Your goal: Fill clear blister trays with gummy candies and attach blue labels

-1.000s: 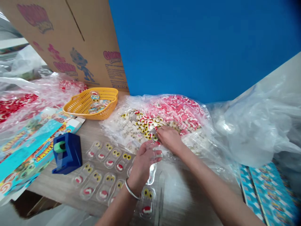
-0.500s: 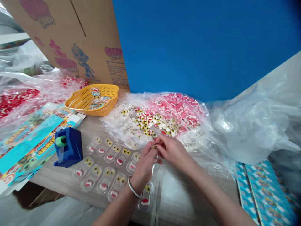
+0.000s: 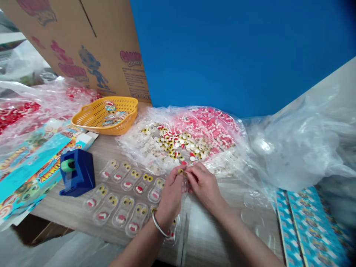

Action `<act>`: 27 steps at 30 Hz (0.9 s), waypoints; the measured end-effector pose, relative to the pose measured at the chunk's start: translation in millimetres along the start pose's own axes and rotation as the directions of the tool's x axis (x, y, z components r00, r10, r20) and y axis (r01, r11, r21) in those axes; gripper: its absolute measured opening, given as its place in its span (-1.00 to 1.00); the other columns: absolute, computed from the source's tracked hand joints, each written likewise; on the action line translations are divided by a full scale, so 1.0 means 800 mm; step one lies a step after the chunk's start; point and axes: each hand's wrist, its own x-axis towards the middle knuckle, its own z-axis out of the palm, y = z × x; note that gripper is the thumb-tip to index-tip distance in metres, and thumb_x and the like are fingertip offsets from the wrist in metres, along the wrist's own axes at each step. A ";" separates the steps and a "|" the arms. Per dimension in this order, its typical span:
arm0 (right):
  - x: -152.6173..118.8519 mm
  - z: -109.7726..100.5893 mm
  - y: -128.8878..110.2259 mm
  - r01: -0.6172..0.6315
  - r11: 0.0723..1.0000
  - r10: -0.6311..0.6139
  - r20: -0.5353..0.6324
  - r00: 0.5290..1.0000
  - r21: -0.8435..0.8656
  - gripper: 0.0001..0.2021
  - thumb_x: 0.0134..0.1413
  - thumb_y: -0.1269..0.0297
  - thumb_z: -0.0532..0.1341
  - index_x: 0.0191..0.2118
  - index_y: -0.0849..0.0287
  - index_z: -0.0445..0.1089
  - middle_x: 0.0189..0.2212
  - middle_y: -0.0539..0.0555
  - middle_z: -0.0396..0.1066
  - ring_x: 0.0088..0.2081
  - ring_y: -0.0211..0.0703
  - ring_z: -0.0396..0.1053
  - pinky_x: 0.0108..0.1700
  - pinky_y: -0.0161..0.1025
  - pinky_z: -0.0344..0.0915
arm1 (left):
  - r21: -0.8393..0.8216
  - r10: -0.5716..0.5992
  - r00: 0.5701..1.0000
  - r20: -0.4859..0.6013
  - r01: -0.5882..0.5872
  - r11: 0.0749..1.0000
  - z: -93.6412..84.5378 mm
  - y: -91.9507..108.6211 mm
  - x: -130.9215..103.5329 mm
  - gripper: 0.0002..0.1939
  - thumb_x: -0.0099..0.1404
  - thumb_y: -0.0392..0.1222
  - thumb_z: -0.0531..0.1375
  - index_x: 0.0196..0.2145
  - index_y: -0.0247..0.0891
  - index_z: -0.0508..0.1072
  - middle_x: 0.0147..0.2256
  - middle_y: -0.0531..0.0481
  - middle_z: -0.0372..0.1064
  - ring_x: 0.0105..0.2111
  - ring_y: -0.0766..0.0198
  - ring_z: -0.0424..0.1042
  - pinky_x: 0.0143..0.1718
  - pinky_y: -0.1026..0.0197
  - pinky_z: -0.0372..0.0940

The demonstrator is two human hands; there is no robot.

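Note:
In the middle of the head view my left hand, with a bangle at its wrist, is closed on a small clear plastic blister tray. A yellow eye gummy shows at the tray's upper end, between the two hands. My right hand meets the tray from the right, fingers pinched; what is between them is hidden. Just beyond lies an opened plastic bag with loose eye gummies and red-and-white teeth gummies. Rows of filled blister trays, each with eyes and teeth, lie to the left.
A blue tape dispenser stands left, beside printed cardboard. Behind are a yellow basket with small packs, a carton and a blue panel. Clear plastic bags and printed blue sheets sit at right.
My hands have shifted slightly at the tray, and the eye gummy shows more plainly between them. The whole view has moved a little; empty clear plastic shapes show at lower right.

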 end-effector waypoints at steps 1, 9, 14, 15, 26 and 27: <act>0.003 0.001 0.002 0.008 1.000 -0.008 0.038 0.999 -0.005 -0.80 0.31 0.33 0.10 -0.26 0.10 0.48 -0.31 0.06 0.42 -0.23 -0.14 0.39 -0.15 -0.25 0.27 | -0.025 0.002 1.000 0.007 -0.001 1.000 -0.001 0.000 0.001 -0.63 0.14 -0.10 0.27 -0.09 -0.28 0.51 -0.08 -0.17 0.51 -0.23 0.18 0.49 -0.32 0.24 0.35; 0.083 -0.020 0.030 -0.266 0.836 0.305 0.003 0.952 -0.480 -0.75 0.24 0.47 0.07 -0.23 0.20 0.52 -0.20 0.18 0.51 -0.22 -0.11 0.44 -0.19 -0.26 0.22 | -0.126 -0.011 0.998 -0.058 0.004 0.992 -0.021 0.014 0.007 -0.57 0.16 -0.15 0.28 -0.01 -0.27 0.40 0.04 -0.26 0.46 -0.32 0.20 0.53 -0.39 0.21 0.37; 0.100 -0.028 0.032 -0.245 0.733 0.379 0.081 0.922 -0.634 -0.80 0.22 0.39 0.14 -0.27 0.13 0.54 -0.20 0.13 0.51 -0.24 -0.13 0.45 -0.26 -0.27 0.17 | -0.157 -0.042 0.997 -0.059 0.032 0.987 -0.022 0.017 0.007 -0.57 0.16 -0.21 0.27 0.00 -0.28 0.40 0.02 -0.26 0.46 -0.26 0.15 0.54 -0.36 0.18 0.39; 0.101 -0.025 0.032 -0.232 0.732 0.376 0.096 0.922 -0.640 -0.82 0.22 0.36 0.15 -0.27 0.11 0.54 -0.20 0.12 0.51 -0.24 -0.13 0.45 -0.27 -0.27 0.17 | -0.161 -0.051 0.997 -0.061 0.041 0.986 -0.021 0.016 0.007 -0.56 0.16 -0.21 0.27 0.01 -0.28 0.39 0.02 -0.26 0.47 -0.26 0.14 0.54 -0.36 0.18 0.40; 0.018 -0.037 -0.014 0.136 0.932 -0.121 0.067 0.990 -0.335 -0.87 0.31 0.37 0.13 -0.19 0.15 0.44 -0.29 0.06 0.48 -0.26 -0.17 0.43 -0.19 -0.28 0.31 | -0.256 -0.083 0.990 0.116 0.110 0.960 -0.010 0.020 -0.009 -0.61 0.24 -0.16 0.25 0.03 -0.27 0.43 0.01 -0.22 0.48 -0.17 0.09 0.55 -0.25 0.15 0.42; -0.003 -0.040 -0.025 0.205 0.918 -0.187 0.085 0.979 -0.339 -0.84 0.33 0.36 0.11 -0.20 0.17 0.44 -0.28 0.09 0.48 -0.23 -0.15 0.43 -0.16 -0.26 0.32 | -0.262 -0.076 0.988 0.136 0.110 0.959 -0.007 0.018 -0.014 -0.62 0.24 -0.18 0.24 0.02 -0.26 0.44 0.01 -0.21 0.49 -0.14 0.09 0.54 -0.22 0.16 0.42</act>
